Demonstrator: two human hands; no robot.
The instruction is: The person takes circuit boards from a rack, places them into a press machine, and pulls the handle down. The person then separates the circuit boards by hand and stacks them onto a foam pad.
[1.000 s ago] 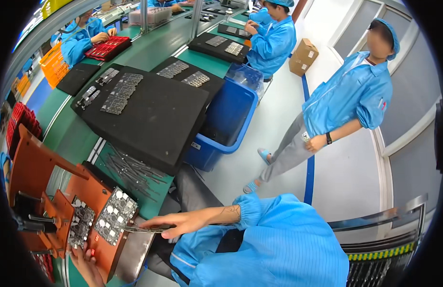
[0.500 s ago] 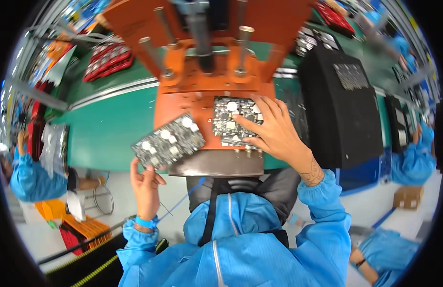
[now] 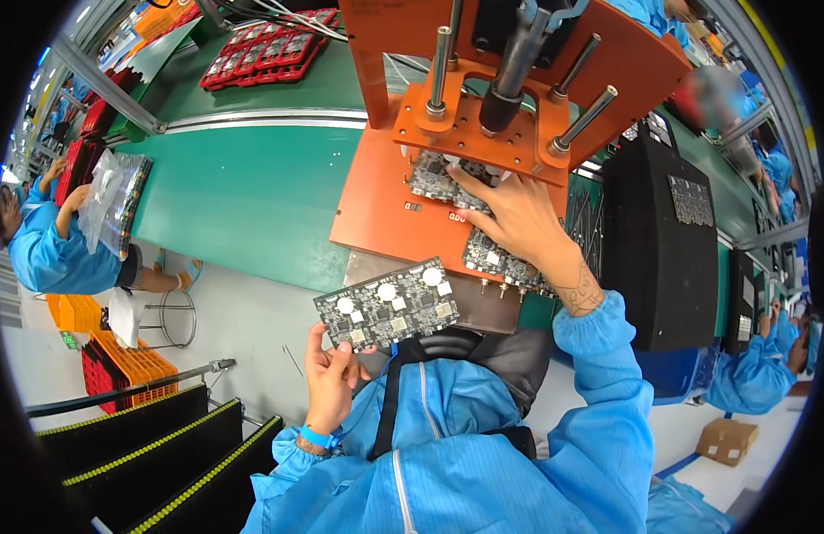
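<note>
Just above my lap, at eleven o'clock with twelve straight ahead of me, a circuit board (image 3: 390,307) hangs in the air, tilted with its right end higher and three round white parts showing. My left hand (image 3: 332,383) has it pinched at the near left corner, thumb and fingers closed there. Beyond it, at one o'clock, my right hand (image 3: 523,227) is over the orange press base (image 3: 372,200), thumb and forefinger spread wide. A second board (image 3: 488,254) lies at the front of that base, partly covered by this hand and wrist. Farther back a third board (image 3: 432,181) sits partly under the orange upper plate (image 3: 461,125); my forefinger's tip seems to rest on it, though my other fingertips are hard to make out beside the plate's edge. At two o'clock stands a black foam block (image 3: 648,258) with a thin grey board (image 3: 690,200) on top. The green table (image 3: 243,191) stretches off toward ten. Past its near edge on that side, a co-worker (image 3: 52,245) has a hand at a clear plastic bag (image 3: 105,200). Farthest, at eleven, red trays (image 3: 268,53) hold more parts.
</note>
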